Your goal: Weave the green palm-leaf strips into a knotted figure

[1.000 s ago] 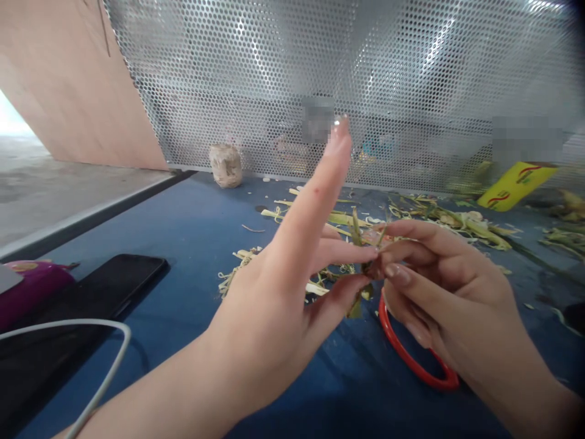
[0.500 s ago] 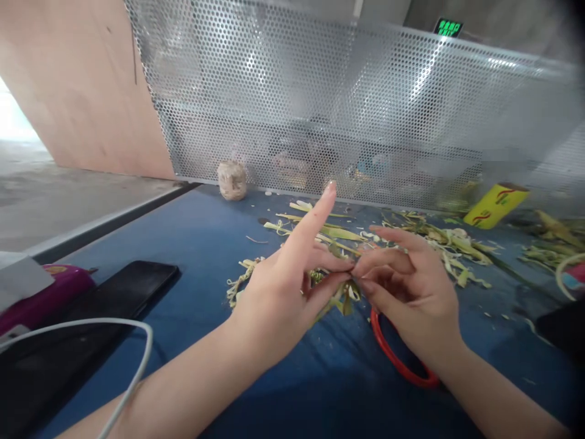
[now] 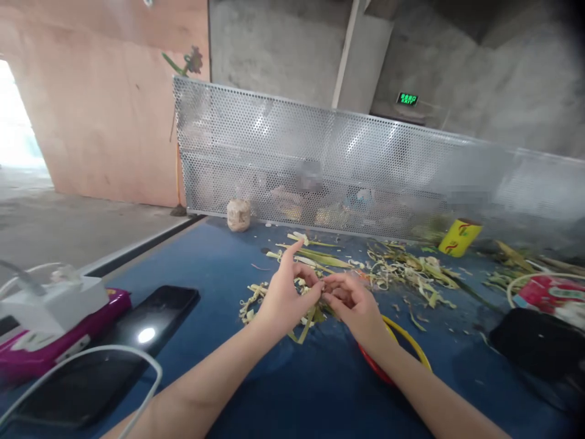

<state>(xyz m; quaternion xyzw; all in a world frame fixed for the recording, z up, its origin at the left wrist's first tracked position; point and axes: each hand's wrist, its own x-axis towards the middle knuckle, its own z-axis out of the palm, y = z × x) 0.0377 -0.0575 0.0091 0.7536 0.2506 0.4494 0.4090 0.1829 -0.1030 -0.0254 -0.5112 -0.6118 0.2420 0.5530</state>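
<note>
My left hand (image 3: 284, 297) pinches with thumb and a bent finger, its index finger pointing up. My right hand (image 3: 359, 311) meets it, thumb and fingertips pressed together. What lies between the fingertips is too small to make out. Just below and behind the hands is a clump of pale green, curled plant strips (image 3: 252, 300), partly hidden by them. A yellow ring (image 3: 414, 341) and a red ring (image 3: 373, 364) lie on the blue tabletop (image 3: 283, 396) beneath my right wrist, which covers part of them.
Plant scraps (image 3: 402, 268) litter the back of the table, before a perforated metal screen (image 3: 292, 146). A wrapped lump (image 3: 238, 215) and a yellow packet (image 3: 460, 237) stand there. Phones (image 3: 159, 311), a purple box (image 3: 119, 305) and a white cable (image 3: 158, 369) lie left; a black object (image 3: 534, 341) lies right.
The camera view has tilted up and back, so more wall shows and the hands appear lower and smaller. The yellow ring has come into sight. Both hands keep their pinch together.
</note>
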